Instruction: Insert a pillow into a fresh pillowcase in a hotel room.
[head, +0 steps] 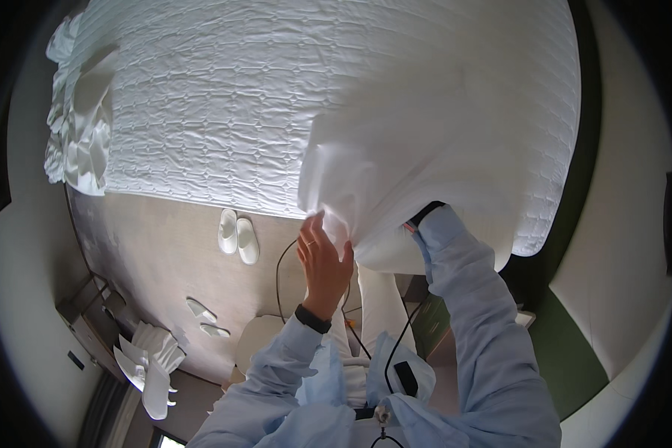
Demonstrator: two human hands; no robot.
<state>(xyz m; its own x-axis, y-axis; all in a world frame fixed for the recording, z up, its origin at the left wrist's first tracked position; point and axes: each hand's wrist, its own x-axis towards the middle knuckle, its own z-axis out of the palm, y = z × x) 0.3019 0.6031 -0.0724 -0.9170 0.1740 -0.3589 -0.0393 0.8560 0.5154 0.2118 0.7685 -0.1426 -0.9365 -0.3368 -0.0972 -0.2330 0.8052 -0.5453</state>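
My left hand (326,260) is at the near left edge of a white pillowcase (425,151), with the cloth gathered between its fingers and thumb. A ring sits on one finger, and a black band (312,320) circles the wrist. My right arm (470,252) reaches into the pillowcase up to a dark wristband (427,214), so the cloth hides that hand and whatever it touches. Behind the pillowcase spreads a bed with a white quilted mattress pad (213,101). The pillowcase overlaps the bed's near right part.
Crumpled white linen (89,134) lies at the bed's left end. White slippers (238,236) rest on the floor beside the bed, and another pair (207,318) lies nearer. A rounded beige seat (257,336) is close on my left. Black cables (278,274) hang around my body.
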